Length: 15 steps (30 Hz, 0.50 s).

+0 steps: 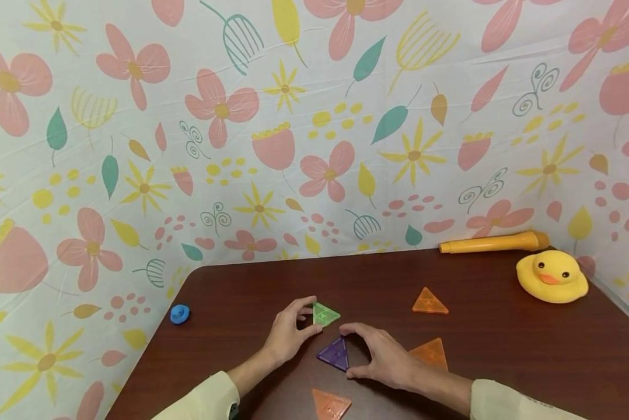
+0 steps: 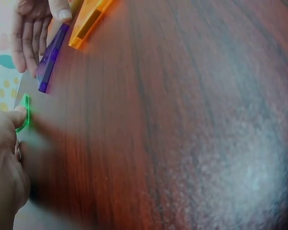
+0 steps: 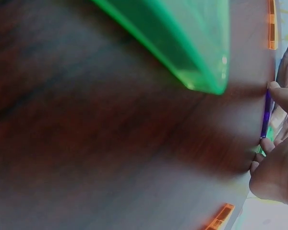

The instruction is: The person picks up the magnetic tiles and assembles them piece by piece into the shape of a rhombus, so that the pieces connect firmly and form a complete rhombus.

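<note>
In the head view my left hand (image 1: 287, 331) pinches a translucent green triangle tile (image 1: 325, 315) between thumb and fingertips at its left side. My right hand (image 1: 388, 357) grips a purple triangle tile (image 1: 335, 354) by two corners, thumb below and finger above. The two tiles lie close together but apart. Below them is an orange triangle tile (image 1: 331, 403), cut off by the lower frame edge. Another orange tile (image 1: 431, 353) is partly covered by my right forearm. Very near the lens in the right wrist view looms a second green piece (image 3: 182, 43).
A third orange triangle tile (image 1: 430, 302) lies farther back on the dark wooden table (image 1: 241, 286). At the back right are a yellow rubber duck (image 1: 552, 277) and a yellow-orange stick-shaped toy (image 1: 493, 242). A small blue toy (image 1: 180, 314) sits at the left edge. Flowered cloth (image 1: 314, 221) hangs behind.
</note>
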Tool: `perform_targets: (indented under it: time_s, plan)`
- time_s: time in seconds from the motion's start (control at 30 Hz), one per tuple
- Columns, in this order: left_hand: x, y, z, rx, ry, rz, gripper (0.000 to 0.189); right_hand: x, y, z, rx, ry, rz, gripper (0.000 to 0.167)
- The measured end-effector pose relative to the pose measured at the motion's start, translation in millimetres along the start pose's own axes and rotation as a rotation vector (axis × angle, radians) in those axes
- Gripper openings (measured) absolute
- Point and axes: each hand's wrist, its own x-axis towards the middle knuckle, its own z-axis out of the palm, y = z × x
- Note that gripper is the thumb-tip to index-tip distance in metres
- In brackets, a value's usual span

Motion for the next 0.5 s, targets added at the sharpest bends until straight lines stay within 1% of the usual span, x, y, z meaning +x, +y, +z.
perform_targets:
  time_s: [0.2,0.37,0.5]
  plan:
    - [-0.1,2.2,-0.8,-0.092,-0.019,0.006,0.065,-0.5,-0.2,0.2,0.006,-0.002,0.004,0.077]
    - [-1.0,1.0,-1.2,-0.166,-0.035,-0.006,0.066,-0.2,0.3,0.3,-0.002,0.0,0.003,0.076]
    - [-0.9,0.4,-2.7,-0.219,-0.036,-0.033,0.064,0.2,0.6,0.4,-0.008,0.003,0.0,0.075]
